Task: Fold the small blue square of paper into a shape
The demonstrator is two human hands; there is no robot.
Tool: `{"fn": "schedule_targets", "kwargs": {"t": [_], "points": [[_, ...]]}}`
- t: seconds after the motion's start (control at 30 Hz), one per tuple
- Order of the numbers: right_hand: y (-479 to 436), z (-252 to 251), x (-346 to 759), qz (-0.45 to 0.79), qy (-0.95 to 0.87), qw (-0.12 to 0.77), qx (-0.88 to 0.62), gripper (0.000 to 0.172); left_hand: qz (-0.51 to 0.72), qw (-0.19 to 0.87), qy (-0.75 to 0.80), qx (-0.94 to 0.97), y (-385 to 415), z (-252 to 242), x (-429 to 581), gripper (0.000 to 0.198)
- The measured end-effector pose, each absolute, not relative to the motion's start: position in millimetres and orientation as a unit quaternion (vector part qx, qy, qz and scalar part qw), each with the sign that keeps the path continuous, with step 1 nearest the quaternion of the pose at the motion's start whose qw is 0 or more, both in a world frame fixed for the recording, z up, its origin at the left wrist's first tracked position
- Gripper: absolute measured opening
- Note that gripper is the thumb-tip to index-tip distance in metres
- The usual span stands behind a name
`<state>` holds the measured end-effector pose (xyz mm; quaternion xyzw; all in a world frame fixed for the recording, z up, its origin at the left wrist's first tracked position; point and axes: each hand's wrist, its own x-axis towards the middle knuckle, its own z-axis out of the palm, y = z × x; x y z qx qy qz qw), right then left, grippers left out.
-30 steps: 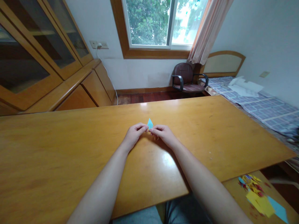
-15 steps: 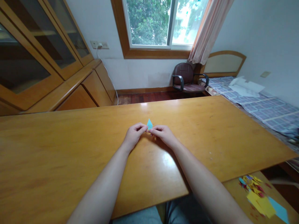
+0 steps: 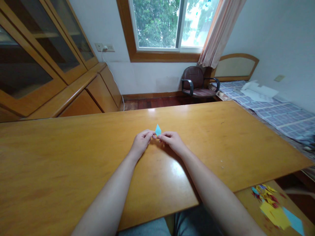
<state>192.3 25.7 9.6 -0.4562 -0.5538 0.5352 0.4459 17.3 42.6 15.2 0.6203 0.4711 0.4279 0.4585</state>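
Note:
A small light-blue piece of folded paper, kite-shaped with its point up, is held just above the table near its middle. My right hand pinches its lower right edge between thumb and fingers. On the other side, my left hand has its fingers closed, the tips at the paper's lower left edge. How firmly the left fingertips grip it is hard to make out at this size. The folds themselves are too small to tell.
Beneath my hands lies the wooden table. At lower right, a lower surface holds yellow paper sheets, a light-blue sheet and a pile of small coloured paper pieces. Beyond the table stand a chair and a bed.
The blue paper has turned slightly and more of its lower part shows between my fingertips. My left fingertips have shifted a little; both arms stay nearly in place.

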Motion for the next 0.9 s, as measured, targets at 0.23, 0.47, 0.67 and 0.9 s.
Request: {"fn": "schedule_targets", "kwargs": {"t": [0.23, 0.47, 0.67, 0.9], "points": [[23.9, 15.6, 191.8, 0.547, -0.548, 0.442, -0.454, 0.036, 0.428, 0.453, 0.433, 0.652, 42.7, 17.6, 17.7, 0.027], [21.7, 17.2, 190.9, 0.541, -0.566, 0.427, -0.452, 0.034, 0.428, 0.478, 0.433, 0.633, 45.4, 10.5, 17.0, 0.024], [23.4, 11.2, 190.2, 0.519, -0.600, 0.415, -0.444, 0.034, 0.435, 0.496, 0.424, 0.620, 44.4, 12.9, 17.5, 0.022], [26.0, 4.0, 189.8, 0.488, -0.630, 0.406, -0.448, 0.034, 0.444, 0.507, 0.431, 0.600, 44.2, 12.3, 17.0, 0.022]]}}
